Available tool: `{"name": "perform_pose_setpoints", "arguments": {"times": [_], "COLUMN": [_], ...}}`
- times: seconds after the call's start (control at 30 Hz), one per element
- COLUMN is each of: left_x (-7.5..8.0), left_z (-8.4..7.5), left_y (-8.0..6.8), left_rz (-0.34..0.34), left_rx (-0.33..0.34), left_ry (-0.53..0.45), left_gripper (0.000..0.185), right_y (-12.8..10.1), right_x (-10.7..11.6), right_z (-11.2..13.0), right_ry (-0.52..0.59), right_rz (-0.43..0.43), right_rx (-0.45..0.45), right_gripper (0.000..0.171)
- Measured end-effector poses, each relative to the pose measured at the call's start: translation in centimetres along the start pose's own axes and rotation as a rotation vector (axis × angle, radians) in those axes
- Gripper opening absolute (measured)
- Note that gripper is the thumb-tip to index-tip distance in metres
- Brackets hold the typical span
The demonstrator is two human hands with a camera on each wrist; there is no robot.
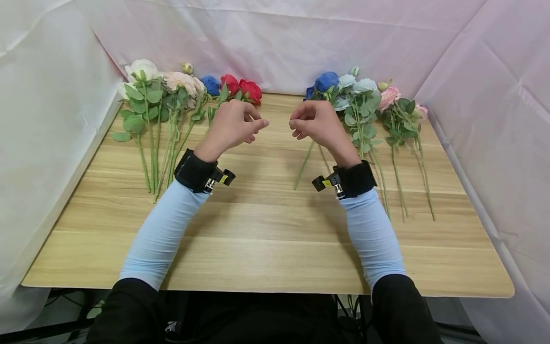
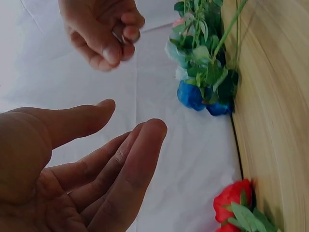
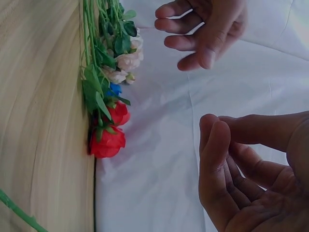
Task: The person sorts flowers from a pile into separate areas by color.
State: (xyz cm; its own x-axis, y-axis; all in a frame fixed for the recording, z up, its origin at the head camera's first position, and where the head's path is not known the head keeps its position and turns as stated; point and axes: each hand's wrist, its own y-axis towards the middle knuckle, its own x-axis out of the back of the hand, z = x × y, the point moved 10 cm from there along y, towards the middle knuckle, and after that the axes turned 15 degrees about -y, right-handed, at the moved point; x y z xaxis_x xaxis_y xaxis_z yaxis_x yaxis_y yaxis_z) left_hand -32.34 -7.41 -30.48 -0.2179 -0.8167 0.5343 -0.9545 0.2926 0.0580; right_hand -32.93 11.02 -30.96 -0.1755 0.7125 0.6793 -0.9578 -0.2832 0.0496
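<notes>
Above the middle of the surface [image 1: 266, 229], the left hand [image 1: 237, 123] and right hand [image 1: 320, 122] hang apart, both holding nothing, their fingers relaxed or loosely curled. Just beyond the left lie 2 red roses [image 1: 250, 91], beside a blue flower [image 1: 210, 85]; behind the right, blue roses [image 1: 326, 81] lie against light-blue blooms [image 1: 365, 85].
</notes>
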Motion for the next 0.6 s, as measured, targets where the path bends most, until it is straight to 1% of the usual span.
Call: {"name": "perform_pose_setpoints", "arguments": {"times": [0.1, 0.2, 0.33, 0.4, 0.43, 0.5, 0.6], "left_x": [1.5, 3.7, 7.1, 8.4, 8.9, 9.5, 9.4], "left_z": [1.0, 2.2, 4.5, 6.0, 6.7, 8.1, 10.3], "left_y": [0.3, 0.5, 0.3, 0.2, 0.1, 0.1, 0.2], "left_rz": [-0.038, -0.094, -0.199, -0.235, -0.244, -0.235, -0.173], "left_rx": [0.025, 0.042, 0.090, 0.123, 0.140, 0.171, 0.252], "left_ry": [0.007, 0.043, 0.113, 0.137, 0.141, 0.168, 0.217], "left_gripper": [0.034, 0.035, 0.034, 0.032, 0.031, 0.029, 0.036], "right_y": [-0.2, -0.4, -0.3, -0.3, -0.3, -0.3, -0.3], "right_x": [0.5, 0.8, 0.8, 0.7, 0.6, 0.5, 0.4], "right_z": [-0.4, -0.5, -0.4, -0.5, -0.6, -0.7, -0.8], "right_ry": [0.018, 0.035, 0.044, 0.045, 0.046, 0.047, 0.043], "right_rz": [-0.004, -0.010, -0.011, -0.001, 0.003, 0.013, 0.023], "right_rx": [-0.006, -0.001, 0.009, 0.000, -0.007, -0.022, -0.042], "right_gripper": [0.011, 0.011, 0.011, 0.011, 0.012, 0.012, 0.013]}}
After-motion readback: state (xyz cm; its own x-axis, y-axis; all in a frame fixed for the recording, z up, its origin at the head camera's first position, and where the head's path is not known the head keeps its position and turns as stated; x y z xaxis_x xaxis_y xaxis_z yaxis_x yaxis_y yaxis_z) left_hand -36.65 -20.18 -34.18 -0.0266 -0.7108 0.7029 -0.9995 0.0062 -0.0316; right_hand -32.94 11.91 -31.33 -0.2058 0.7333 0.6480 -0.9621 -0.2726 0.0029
